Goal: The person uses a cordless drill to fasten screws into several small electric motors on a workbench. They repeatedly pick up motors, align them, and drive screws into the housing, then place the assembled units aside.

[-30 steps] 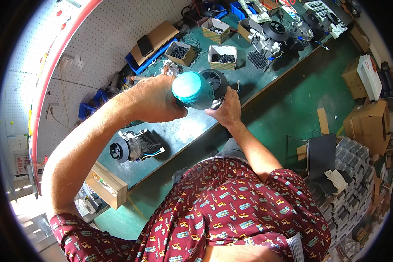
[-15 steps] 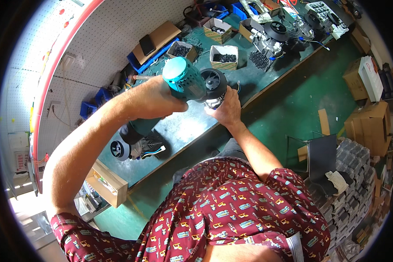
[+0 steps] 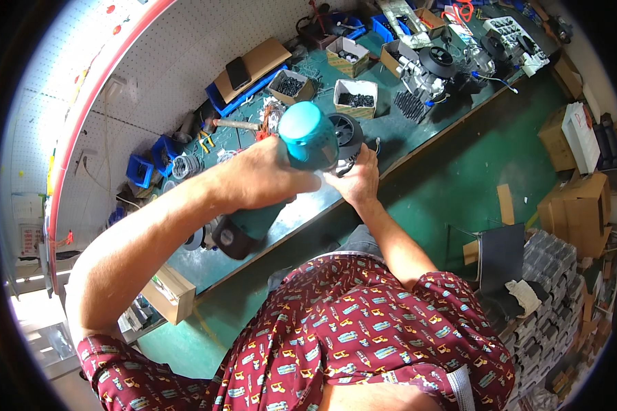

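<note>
My left hand (image 3: 271,175) is wrapped round the grip of a teal power drill (image 3: 307,133) with a dark battery base. Its front end points away from me and is hidden, close beside a metal motor unit with a black fan wheel (image 3: 348,131). Fingers of my right hand (image 3: 360,179) grip the near right side of that unit at the bench edge. Behind the drill's base, a second motor unit (image 3: 195,240) is mostly covered. Past the held unit stands an open carton of small black parts (image 3: 355,99).
More motor units (image 3: 425,68) stand along the far right of the green bench (image 3: 391,144). Blue bins (image 3: 140,170), a hammer (image 3: 236,125) and yellow-handled pliers (image 3: 206,142) lie along the wall side. A chair (image 3: 500,253) and cartons (image 3: 576,205) are on the floor at right.
The drill and my left hand have shifted right and slightly nearer, with the base now covering more of the second unit. My right hand keeps its grip. The view has shifted slightly.
</note>
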Motion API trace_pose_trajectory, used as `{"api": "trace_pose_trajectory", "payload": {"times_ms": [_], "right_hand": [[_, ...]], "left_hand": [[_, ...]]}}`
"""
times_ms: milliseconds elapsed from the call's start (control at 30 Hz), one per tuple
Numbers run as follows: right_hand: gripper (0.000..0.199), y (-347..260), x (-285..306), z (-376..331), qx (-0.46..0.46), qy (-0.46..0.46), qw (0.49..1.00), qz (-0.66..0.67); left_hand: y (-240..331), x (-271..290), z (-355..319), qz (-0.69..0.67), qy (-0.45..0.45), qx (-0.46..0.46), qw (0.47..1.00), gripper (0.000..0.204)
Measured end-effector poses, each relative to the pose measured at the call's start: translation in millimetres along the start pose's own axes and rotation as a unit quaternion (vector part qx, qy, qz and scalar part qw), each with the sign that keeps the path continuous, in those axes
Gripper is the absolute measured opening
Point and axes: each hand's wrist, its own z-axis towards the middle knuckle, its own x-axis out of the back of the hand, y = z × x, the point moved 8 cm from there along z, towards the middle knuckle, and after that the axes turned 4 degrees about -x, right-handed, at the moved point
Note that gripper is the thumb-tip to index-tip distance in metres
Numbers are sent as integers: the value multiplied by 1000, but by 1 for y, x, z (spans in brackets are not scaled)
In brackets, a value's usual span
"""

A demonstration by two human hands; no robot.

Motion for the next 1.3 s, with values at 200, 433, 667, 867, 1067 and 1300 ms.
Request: {"api": "trace_pose_trajectory", "payload": {"times_ms": [200,433,667,867,1067,1300], "right_hand": [[118,19,1,-4,26,-83,990,112],[44,103,11,-7,-303,-96,847,425],[27,67,56,-1,-410,-104,701,575],[23,53,47,-12,-428,-135,638,625],[23,52,46,-16,-424,-155,614,647],[22,52,51,-14,-426,-218,595,646]], "left_hand": [[9,2,-36,16,47,-178,983,36],[-26,-3,-63,-71,30,-55,995,48],[-52,-24,-75,-204,88,-81,971,41],[-86,-51,-61,-148,134,-46,979,31],[-89,-57,-52,-141,158,-33,977,28],[-99,-59,-50,-176,133,-4,975,29]]}}
